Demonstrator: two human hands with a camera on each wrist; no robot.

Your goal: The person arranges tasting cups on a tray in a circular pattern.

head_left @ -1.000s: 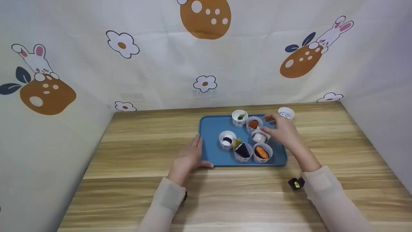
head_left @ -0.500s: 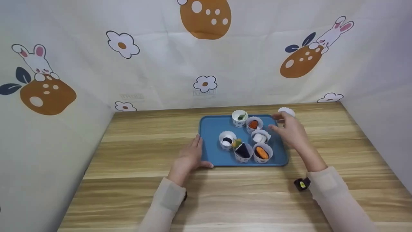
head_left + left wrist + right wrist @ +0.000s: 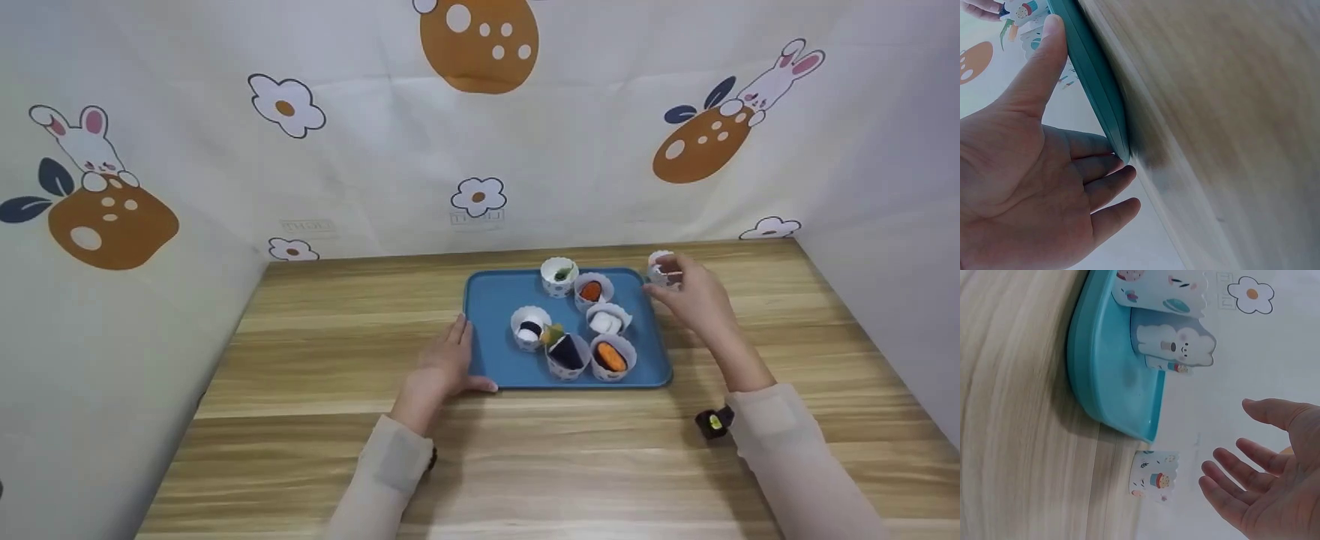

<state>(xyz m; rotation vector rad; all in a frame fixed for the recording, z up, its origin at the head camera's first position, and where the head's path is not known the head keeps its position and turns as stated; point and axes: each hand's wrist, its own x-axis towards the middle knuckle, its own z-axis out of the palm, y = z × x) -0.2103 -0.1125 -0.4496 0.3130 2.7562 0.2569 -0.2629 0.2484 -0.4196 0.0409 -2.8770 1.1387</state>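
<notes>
My left hand (image 3: 444, 361) lies along the left edge of the blue tray (image 3: 487, 296). In the left wrist view its thumb and fingertips touch the tray rim (image 3: 1092, 79). My right hand (image 3: 699, 301) is just past the tray's far right corner, beside a white paper cup (image 3: 657, 268) on the table. The right wrist view shows the fingers loosely spread, holding nothing and apart from that cup (image 3: 1154, 475). On the tray, the paper cups hold food-like pieces, among them an orange-topped piece (image 3: 611, 357), a dark triangular one (image 3: 565, 352) and a white one with a black band (image 3: 530, 330).
More filled cups stand along the tray's right half: a red piece (image 3: 591, 291), a white piece (image 3: 606, 323) and a green one (image 3: 561, 275). A small dark item (image 3: 712, 424) is by the right cuff. A patterned curtain (image 3: 375, 172) rises behind the wooden table (image 3: 330, 330).
My right hand has moved right, from over the cups on the tray to the white cup behind the tray's right corner. My left hand has stayed at the tray edge.
</notes>
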